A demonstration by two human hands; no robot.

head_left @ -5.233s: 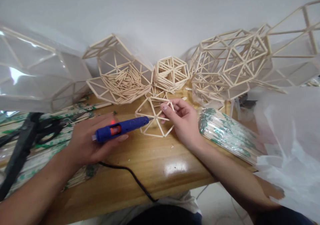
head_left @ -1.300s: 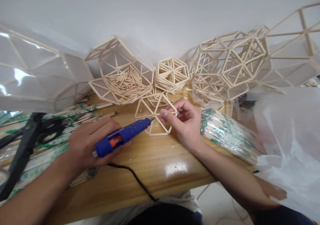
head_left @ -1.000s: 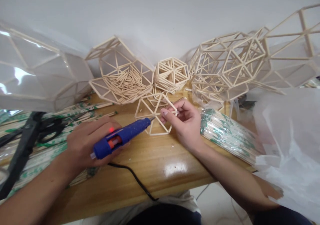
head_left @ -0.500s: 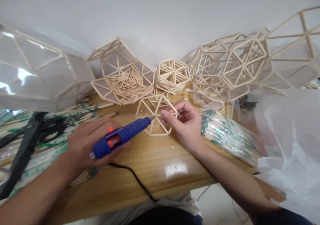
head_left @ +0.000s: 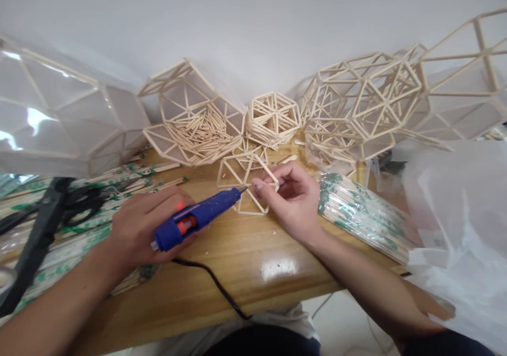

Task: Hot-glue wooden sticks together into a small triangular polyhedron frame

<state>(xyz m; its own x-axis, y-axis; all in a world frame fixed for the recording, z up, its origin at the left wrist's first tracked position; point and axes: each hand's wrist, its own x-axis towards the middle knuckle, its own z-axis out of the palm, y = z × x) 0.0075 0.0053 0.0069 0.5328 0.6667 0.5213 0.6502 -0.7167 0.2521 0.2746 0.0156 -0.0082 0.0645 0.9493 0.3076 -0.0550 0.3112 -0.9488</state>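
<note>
My left hand [head_left: 144,226] is closed round a blue hot glue gun [head_left: 202,216], whose red light glows. Its nozzle is at the centre of a small hexagonal frame [head_left: 253,213] made of wooden sticks. Whether the tip touches the joint, I cannot tell. My right hand [head_left: 295,200] pinches the frame's right side between thumb and fingers; the fingertips are partly hidden behind it. A black cord [head_left: 209,277] runs from below the glue gun to the table's front edge.
Stick lattice structures stand behind: a bowl of short sticks [head_left: 204,131], a ball [head_left: 275,115] and a larger frame [head_left: 368,100]. Bagged sticks [head_left: 360,213] lie right, beside white sheets [head_left: 459,229]. Black scissors [head_left: 85,205] and more sticks lie left on the wooden table [head_left: 253,261].
The glue gun and my left hand have shifted slightly right. The hexagonal frame has turned or tilted a little in my right hand, its lower edge now somewhat further left.
</note>
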